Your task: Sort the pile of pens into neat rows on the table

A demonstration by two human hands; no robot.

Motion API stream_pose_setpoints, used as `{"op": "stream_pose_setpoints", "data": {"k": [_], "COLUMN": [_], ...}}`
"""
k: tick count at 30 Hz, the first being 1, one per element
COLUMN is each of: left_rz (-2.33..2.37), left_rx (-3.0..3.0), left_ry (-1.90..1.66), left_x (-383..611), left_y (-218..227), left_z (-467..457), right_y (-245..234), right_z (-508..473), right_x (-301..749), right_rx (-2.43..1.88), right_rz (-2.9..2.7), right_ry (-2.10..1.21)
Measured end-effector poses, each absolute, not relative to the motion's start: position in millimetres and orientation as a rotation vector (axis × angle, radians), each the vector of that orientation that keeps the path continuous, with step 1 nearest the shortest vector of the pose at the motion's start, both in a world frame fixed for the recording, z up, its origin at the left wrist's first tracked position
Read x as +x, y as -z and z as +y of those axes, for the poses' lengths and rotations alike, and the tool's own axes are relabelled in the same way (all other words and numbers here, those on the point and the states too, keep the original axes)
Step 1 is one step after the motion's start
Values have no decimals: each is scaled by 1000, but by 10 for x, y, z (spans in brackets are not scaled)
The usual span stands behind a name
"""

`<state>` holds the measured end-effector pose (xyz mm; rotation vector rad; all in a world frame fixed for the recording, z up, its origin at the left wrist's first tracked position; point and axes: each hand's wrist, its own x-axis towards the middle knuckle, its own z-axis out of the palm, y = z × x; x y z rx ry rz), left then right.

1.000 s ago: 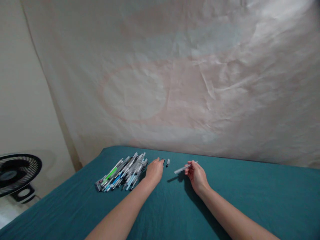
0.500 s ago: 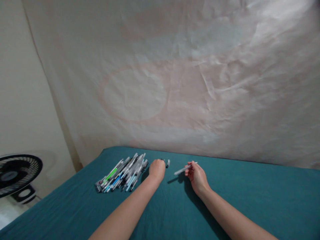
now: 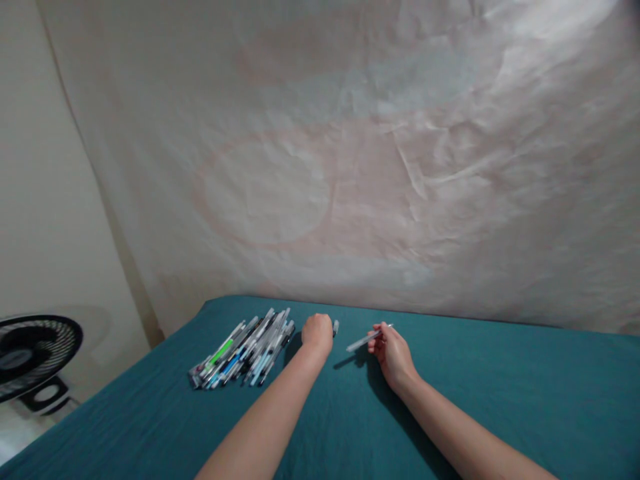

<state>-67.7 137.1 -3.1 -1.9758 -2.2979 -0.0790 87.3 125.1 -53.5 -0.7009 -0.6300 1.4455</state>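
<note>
1 slim clear plastic pen (image 3: 367, 339), raised just above the teal cloth-covered table (image 3: 500, 387), pinched near one end by thumb and fingertips of the right hand (image 3: 393, 351); left hand (image 3: 317, 331) curled into a closed fist, contents hidden, just beside 1 small dark pen cap (image 3: 335, 327). Risk, as judged: the end-only pinch could let the pen swing or drop, and the fist could knock the loose cap rolling.

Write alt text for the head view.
A right hand holds a slim clear plastic pen above a teal cloth-covered table; the closed left hand rests beside a small dark pen cap, right of a pile of assorted pens.
</note>
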Motion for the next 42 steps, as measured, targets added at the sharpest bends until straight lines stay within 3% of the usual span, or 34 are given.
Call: {"op": "stream_pose_setpoints", "data": {"k": [10,24,29,34,42], "left_rz": [-2230,-1568,-1575,-1862,-2100], "left_rx": [-2061,-2536,-2518,-2623,-2840], "left_ry": [111,284,414,876,1069], "left_x": [-733,-797,-768,-595,-572], "left_y": [-120,42,40,34,134], "left_z": [1301,1257,1217,996,684], "right_y": [490,521,528,529,541], "right_z": [1234,1259,1263,1276,1270], "right_x": [870,861,866,869,859], "right_rx": [-720,-699,-707,-718,-760], "right_rz": [-627,-621,-625,-639,-686], "right_ry": [-1440,-1449,-1445,-1443,-1416]}}
